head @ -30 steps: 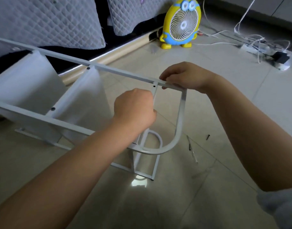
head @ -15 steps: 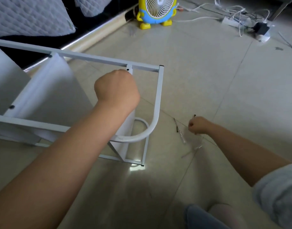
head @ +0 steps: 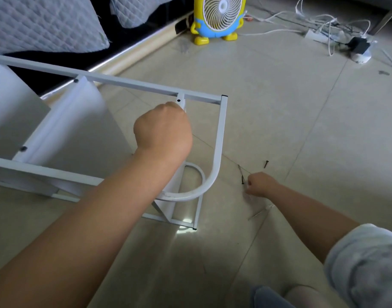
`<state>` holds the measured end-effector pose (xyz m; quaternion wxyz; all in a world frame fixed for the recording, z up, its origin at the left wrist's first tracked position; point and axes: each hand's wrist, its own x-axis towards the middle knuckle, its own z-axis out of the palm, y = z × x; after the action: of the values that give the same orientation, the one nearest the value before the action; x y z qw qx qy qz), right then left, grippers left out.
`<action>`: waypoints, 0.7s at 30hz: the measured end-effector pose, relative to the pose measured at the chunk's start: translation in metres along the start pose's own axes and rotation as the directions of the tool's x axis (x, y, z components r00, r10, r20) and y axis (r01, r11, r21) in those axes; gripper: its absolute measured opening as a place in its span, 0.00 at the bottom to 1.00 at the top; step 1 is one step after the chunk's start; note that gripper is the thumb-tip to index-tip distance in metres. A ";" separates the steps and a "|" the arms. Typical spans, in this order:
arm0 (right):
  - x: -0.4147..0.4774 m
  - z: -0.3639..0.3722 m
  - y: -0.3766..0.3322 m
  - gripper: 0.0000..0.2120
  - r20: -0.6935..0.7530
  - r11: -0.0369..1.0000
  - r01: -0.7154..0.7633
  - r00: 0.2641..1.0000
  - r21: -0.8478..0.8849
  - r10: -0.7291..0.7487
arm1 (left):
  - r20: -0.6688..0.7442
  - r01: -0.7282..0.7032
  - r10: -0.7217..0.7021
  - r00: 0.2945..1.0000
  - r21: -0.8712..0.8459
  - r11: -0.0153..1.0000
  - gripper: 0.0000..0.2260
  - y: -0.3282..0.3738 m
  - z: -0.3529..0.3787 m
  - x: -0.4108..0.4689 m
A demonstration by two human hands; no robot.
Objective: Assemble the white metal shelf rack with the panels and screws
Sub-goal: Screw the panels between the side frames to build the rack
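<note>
**Quilted bedding** (head: 46,23): far left, behind the work, no part of the job.

**Panels** (head: 79,134): two, white, seated between the rack's long rails. Dark screw heads show at their near corners.

**Left hand** (head: 163,130): a closed fist wrapped round the short crossbar just below the top rail, steadying it.

**Fixing point** (head: 178,100): a dark dot on that crossbar, just above the left hand's knuckles.

**White metal shelf rack** (head: 221,130): lying on its side on the tiled floor (head: 312,130). Its long axis runs from the left edge of view to the curved end bar at mid-view.

**Fan** (head: 219,16): yellow and blue, standing at the back, well apart from the rack.

**Screws** (head: 266,163): black and loose on the floor, to the right of the rack's end bar and outside the frame.

**Right hand** (head: 260,184): low at the floor among the screws with its fingers curled. It seems to be pinching at something small, but whether a screw is between the fingertips cannot be told.

**Power strip** (head: 315,34): far right at the back, with tangled white cables.

**Note on the coming move:** the fixing point lies up and to the left of the right hand, across the end bar. The right hand is nearer the screws (the left is already occupied), so it would probably carry a screw over that bar.
</note>
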<state>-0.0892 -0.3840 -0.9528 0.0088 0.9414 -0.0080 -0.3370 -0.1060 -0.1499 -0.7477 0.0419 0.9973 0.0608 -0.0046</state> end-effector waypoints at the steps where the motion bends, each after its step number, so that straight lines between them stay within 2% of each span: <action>1: 0.003 0.000 -0.002 0.15 0.019 1.000 -0.008 1.000 -0.002 0.008 | 0.004 0.005 -0.005 1.000 0.000 1.000 0.05 0.000 0.001 0.000; 4: 0.014 0.002 -0.004 0.14 0.055 0.999 -0.039 0.998 -0.029 0.041 | -0.024 -0.008 0.008 1.000 -0.003 1.000 0.02 -0.001 0.004 0.000; 8: 0.021 0.007 -0.006 0.13 0.091 0.995 -0.071 0.993 -0.067 0.077 | -0.162 -0.106 0.115 0.980 0.062 0.992 0.10 -0.001 -0.011 -0.007; 10: 0.022 0.009 -0.005 0.13 0.102 0.994 -0.074 0.991 -0.077 0.082 | -0.124 -0.103 0.104 0.987 0.013 0.995 0.06 -0.003 0.000 -0.007; 16: 0.024 0.011 -0.004 0.10 0.087 0.994 -0.063 0.994 -0.088 0.071 | -0.084 -0.053 0.052 0.995 -0.012 0.998 0.08 -0.005 0.001 -0.006; 21: 0.023 0.017 0.000 0.13 0.007 0.988 -0.149 0.989 0.035 0.149 | -0.081 -0.045 0.043 0.996 -0.015 0.999 0.08 -0.005 0.001 -0.006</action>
<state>-0.0818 -0.3843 -0.9802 0.0173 0.9375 -0.0841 -0.3372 -0.1123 -0.1459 -0.7486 0.0479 0.9973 0.0405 0.0370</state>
